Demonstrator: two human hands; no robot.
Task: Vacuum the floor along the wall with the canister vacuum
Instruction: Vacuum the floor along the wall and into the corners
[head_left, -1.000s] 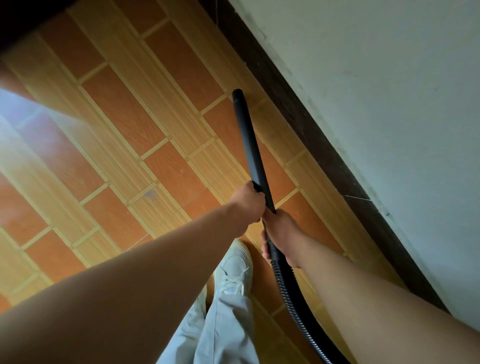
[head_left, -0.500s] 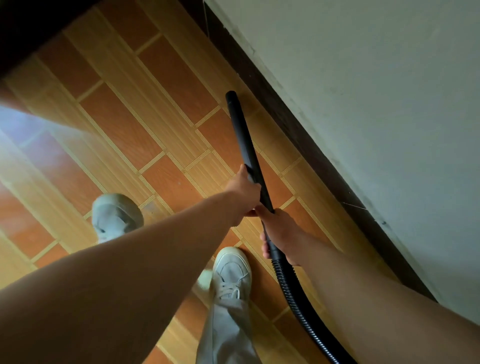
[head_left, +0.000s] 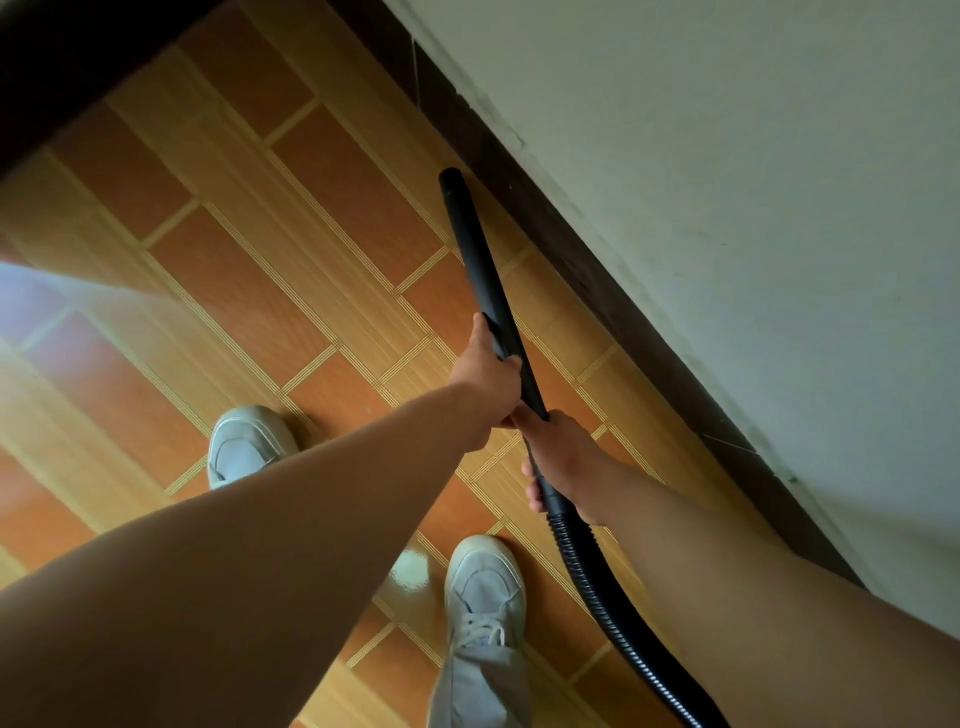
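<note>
A black vacuum wand (head_left: 475, 254) slants across the orange and tan tiled floor (head_left: 249, 291), its open tip close to the dark skirting (head_left: 566, 244) at the foot of the pale wall (head_left: 727, 208). My left hand (head_left: 485, 376) is shut around the wand's middle. Just behind it, my right hand (head_left: 558, 460) grips the wand's rear end where the ribbed black hose (head_left: 618, 618) joins. The hose runs back under my right arm and out of the bottom edge. The canister itself is out of view.
My two pale sneakers stand on the tiles, the left (head_left: 244, 447) ahead and the right (head_left: 483, 592) nearer the hose. A dark edge (head_left: 78, 62) crosses the top left corner. Bright light washes the floor at the left.
My left foot has stepped forward into view. The wand tip has drawn nearer the skirting, and the view has shifted forward along the wall. Both hands keep their grip.
</note>
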